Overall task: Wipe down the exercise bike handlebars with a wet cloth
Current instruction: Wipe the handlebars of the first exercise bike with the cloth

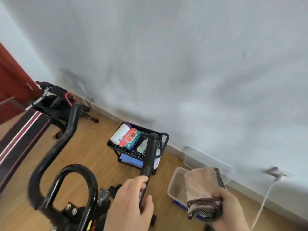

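Two hands are busy: handlebar (150, 155) gripped low by the left hand (131, 204), cloth (201, 185) clutched in the right hand (231, 212) beside it. Cloth should be wrapped round and drawn tipward.

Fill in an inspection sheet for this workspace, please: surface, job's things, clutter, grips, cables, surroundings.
Surface: wooden floor.
Job's things: black handlebars; pinkish cloth with dark edging, cannot tell whether it is wet; clear tub on the floor behind the cloth.
Clutter: black cart holding a wipes pack and a white container.
Grips: left grip curled round the right-hand bar of the handlebars; right grip holds the cloth, apart from the bars.
Cables: white cable hangs from a wall socket.
Surroundings: pale wall; red door; striped bench at left.
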